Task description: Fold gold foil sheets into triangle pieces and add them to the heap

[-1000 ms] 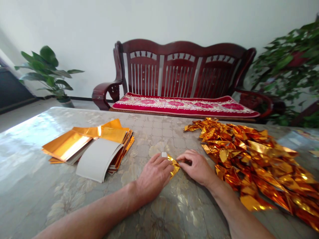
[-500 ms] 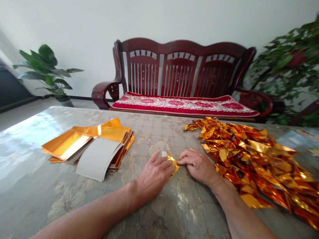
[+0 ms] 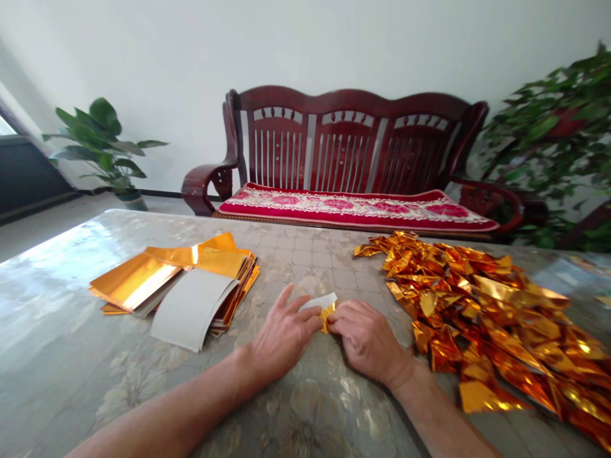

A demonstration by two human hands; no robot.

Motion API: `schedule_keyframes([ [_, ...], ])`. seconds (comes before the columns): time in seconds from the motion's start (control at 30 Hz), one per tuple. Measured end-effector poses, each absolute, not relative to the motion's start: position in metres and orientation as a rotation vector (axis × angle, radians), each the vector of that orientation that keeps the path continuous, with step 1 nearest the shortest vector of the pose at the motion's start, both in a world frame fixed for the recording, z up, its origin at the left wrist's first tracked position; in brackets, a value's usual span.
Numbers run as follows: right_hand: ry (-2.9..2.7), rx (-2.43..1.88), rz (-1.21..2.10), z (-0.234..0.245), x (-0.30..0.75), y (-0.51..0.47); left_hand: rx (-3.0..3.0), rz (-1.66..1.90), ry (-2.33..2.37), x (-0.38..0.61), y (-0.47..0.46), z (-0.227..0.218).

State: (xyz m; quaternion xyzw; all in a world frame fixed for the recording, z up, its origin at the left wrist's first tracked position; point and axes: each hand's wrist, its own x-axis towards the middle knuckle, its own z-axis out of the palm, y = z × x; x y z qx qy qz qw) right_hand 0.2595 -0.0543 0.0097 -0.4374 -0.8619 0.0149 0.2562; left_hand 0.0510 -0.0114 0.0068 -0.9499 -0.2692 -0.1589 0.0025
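A small piece of gold foil paper (image 3: 327, 317), partly folded, lies between my hands on the table, with a strip of its pale underside showing at the far edge. My left hand (image 3: 286, 334) comes at it from the left, index and middle fingertips on the foil. Its outer fingers are spread, and the thumb is hidden beneath. From the other side, my right hand (image 3: 366, 340) pinches the foil's right edge with curled fingers. Left of my hands sits a stack of gold foil sheets (image 3: 136, 277), with grey-backed sheets (image 3: 191, 305) on its near side.
A large heap of folded gold foil pieces (image 3: 482, 299) spreads over the right of the table (image 3: 305, 407), close to my right forearm. Beyond the far edge stands a wooden bench (image 3: 344, 146) with a red patterned cover (image 3: 353, 207). Potted plants (image 3: 102, 146) flank it.
The foil has turned between my hands, and more of its pale side shows now. My right hand has come slightly left and curled further over the foil; the view has tilted slightly up.
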Motion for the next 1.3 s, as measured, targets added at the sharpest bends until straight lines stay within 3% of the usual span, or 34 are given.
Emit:
schedule_keyframes([
  [0.43,-2.317,-1.236,0.104,0.006,0.251,-0.06,-2.961,-0.319,-1.034,0.065,-0.018,0.006],
  [0.57,-1.997,-1.241,0.246,0.0,0.262,-0.053,-2.933,-0.306,-0.992,0.064,-0.022,0.008],
  [0.7,-1.725,-1.451,0.127,-0.006,0.275,-0.042,-2.921,-0.308,-1.003,0.064,-0.023,0.008],
  [0.9,-1.929,-1.473,0.117,-0.002,0.279,-0.038,-2.895,-0.319,-1.038,0.06,-0.016,0.009],
  [1.3,-2.352,-1.433,-0.228,0.008,0.266,-0.025,-2.929,-0.112,-1.14,0.066,-0.011,0.017],
])
